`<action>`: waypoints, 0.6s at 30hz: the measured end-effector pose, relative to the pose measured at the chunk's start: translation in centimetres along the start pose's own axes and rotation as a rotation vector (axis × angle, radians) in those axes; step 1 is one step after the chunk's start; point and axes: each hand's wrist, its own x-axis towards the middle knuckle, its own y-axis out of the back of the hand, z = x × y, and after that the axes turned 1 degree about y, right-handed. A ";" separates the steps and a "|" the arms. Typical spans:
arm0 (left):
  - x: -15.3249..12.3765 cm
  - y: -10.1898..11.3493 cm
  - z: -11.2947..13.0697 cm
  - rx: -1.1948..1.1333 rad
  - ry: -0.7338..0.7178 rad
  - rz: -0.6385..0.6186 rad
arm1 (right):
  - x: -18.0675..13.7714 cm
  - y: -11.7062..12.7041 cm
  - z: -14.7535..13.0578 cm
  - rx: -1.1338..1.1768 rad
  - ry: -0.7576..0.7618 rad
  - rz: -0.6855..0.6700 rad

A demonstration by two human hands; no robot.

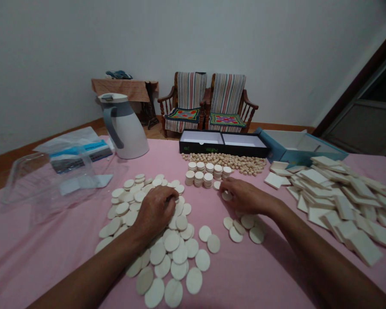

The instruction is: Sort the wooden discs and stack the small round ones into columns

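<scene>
1. Step in hand: I judge this to be stacking of round wooden discs. The stacks (208, 180) stand in two rows; at the right end of the front row is a low stack (216, 185), well short of its neighbours.
2. My right hand (244, 195): at the right front of the stacks, fingers bent downward, a pale disc (227, 195) showing at the fingertips. Gripped or merely touched, I cannot tell.
3. My left hand (156, 210): left of the stacks and nearer me, lying over the disc pile (171, 241), fingers curled. I cannot tell whether it holds anything.
4. Stock: the pile spreads left and front of the stacks; a small group of discs (236, 234) lies to their right front.
5. Next move, in my judgement: it calls for setting a disc squarely on the low stack without nudging its neighbour.
6. Obscured: my left fingertips are hidden; the number of discs per stack is hard to make out. The square tiles (344, 206), right of the stacks, are cut off at the frame edge.
</scene>
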 end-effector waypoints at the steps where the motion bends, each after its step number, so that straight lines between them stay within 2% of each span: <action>1: 0.0 0.0 0.0 -0.001 0.001 -0.002 | 0.2 -0.1 0.1 0.013 0.003 0.026; 7: 0.0 0.1 0.0 0.000 -0.001 -0.012 | 0.8 -0.7 0.5 -0.017 -0.144 0.015; 13: 0.0 0.0 0.0 -0.010 0.009 -0.022 | 0.9 -1.3 0.3 -0.019 -0.137 0.038; 15: 0.0 0.0 0.0 -0.012 0.011 -0.025 | 1.1 -1.2 0.4 0.001 -0.155 0.097; 18: 0.0 0.0 0.0 -0.014 0.012 -0.020 | 1.7 -1.3 0.5 0.032 -0.146 0.271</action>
